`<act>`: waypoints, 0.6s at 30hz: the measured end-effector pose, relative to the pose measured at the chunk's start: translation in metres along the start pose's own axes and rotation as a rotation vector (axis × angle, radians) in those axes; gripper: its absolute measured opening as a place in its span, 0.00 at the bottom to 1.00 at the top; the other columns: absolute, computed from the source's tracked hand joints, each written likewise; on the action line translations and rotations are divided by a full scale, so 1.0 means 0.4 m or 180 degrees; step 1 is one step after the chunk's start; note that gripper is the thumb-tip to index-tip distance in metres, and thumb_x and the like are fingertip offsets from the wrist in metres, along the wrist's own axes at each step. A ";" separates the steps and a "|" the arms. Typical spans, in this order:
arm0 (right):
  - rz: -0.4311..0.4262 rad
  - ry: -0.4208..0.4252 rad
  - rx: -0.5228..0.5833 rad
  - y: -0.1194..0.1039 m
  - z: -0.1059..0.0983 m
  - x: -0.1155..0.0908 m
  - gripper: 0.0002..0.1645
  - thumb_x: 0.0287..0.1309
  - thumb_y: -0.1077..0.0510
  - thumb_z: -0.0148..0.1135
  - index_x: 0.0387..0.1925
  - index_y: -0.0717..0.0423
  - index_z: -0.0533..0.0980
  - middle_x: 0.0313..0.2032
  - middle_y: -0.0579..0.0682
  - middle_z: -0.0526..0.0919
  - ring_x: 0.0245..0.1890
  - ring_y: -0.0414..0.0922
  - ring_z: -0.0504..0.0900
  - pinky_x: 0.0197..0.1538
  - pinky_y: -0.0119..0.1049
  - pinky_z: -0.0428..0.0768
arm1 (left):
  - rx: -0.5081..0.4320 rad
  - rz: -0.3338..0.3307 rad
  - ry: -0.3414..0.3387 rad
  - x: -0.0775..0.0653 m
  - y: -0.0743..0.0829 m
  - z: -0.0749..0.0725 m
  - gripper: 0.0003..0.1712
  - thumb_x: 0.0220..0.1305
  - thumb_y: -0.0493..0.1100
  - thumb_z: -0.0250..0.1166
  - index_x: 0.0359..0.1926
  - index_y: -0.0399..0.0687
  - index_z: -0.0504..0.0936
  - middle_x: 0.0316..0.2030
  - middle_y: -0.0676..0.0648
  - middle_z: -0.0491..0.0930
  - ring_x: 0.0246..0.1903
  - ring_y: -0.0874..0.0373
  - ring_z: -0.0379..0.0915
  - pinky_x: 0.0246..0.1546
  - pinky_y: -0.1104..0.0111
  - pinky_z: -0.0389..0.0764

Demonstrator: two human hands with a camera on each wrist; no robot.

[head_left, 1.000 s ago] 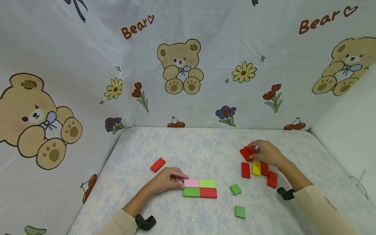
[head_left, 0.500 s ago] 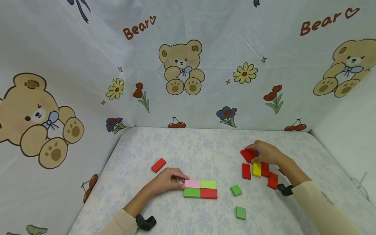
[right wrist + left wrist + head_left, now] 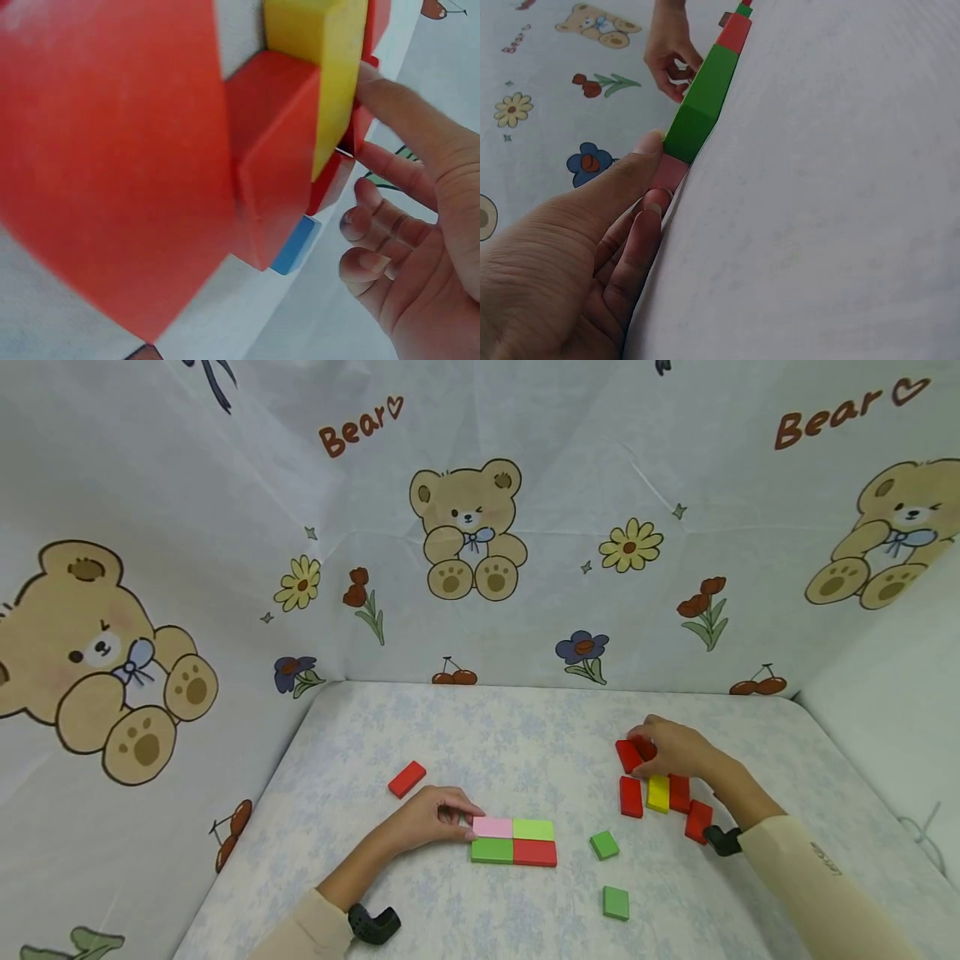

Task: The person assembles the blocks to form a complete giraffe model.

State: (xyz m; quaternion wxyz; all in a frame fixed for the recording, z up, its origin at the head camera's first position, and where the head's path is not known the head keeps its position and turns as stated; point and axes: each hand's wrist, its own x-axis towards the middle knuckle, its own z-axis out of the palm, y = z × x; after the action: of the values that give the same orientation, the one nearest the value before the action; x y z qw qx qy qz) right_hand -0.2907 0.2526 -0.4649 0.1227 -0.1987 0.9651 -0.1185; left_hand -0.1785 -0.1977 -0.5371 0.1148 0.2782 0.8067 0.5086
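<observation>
Bear-print cloth [image 3: 285, 477] backs the table [image 3: 487, 735]. Head: at centre, the left hand [image 3: 431, 816] pinches a pink block [image 3: 493, 827]; far right, the right hand [image 3: 677, 750] pinches a red block [image 3: 643, 747]. Left wrist: a green block [image 3: 705, 97] touches the pink. Right wrist: a yellow block [image 3: 341, 82] beside the fingers [image 3: 394, 169].

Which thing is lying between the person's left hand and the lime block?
The pink block lies between the left hand and lime block; the head view shows this.
</observation>
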 end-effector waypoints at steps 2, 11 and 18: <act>-0.0033 0.0067 -0.0024 0.000 0.005 0.002 0.42 0.42 0.42 0.83 0.56 0.57 0.80 0.46 0.54 0.79 0.44 0.49 0.77 0.46 0.51 0.84 | -0.0001 0.0003 0.0013 0.000 0.000 0.002 0.18 0.55 0.41 0.79 0.48 0.58 0.90 0.38 0.55 0.85 0.28 0.66 0.73 0.28 0.74 0.73; -0.0189 0.0517 0.0074 -0.058 0.013 -0.026 0.41 0.45 0.38 0.81 0.53 0.59 0.80 0.49 0.58 0.81 0.41 0.50 0.80 0.45 0.51 0.84 | -0.0071 0.0045 0.0019 -0.007 0.049 -0.003 0.17 0.56 0.36 0.78 0.48 0.48 0.90 0.37 0.50 0.85 0.28 0.67 0.72 0.29 0.74 0.73; -0.0374 0.0703 0.0209 -0.139 0.018 -0.078 0.35 0.47 0.43 0.81 0.52 0.58 0.80 0.46 0.54 0.81 0.36 0.46 0.78 0.35 0.38 0.83 | -0.0024 0.0010 -0.0033 -0.002 0.011 -0.005 0.17 0.56 0.46 0.79 0.48 0.61 0.90 0.37 0.57 0.85 0.29 0.64 0.74 0.29 0.73 0.75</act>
State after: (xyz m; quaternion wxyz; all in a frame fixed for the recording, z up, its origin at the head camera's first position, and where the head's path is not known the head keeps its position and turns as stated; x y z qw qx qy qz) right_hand -0.2409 0.2145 -0.4504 0.0149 -0.2366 0.9550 -0.1783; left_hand -0.1772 -0.1981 -0.5323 0.1191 0.2816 0.8037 0.5104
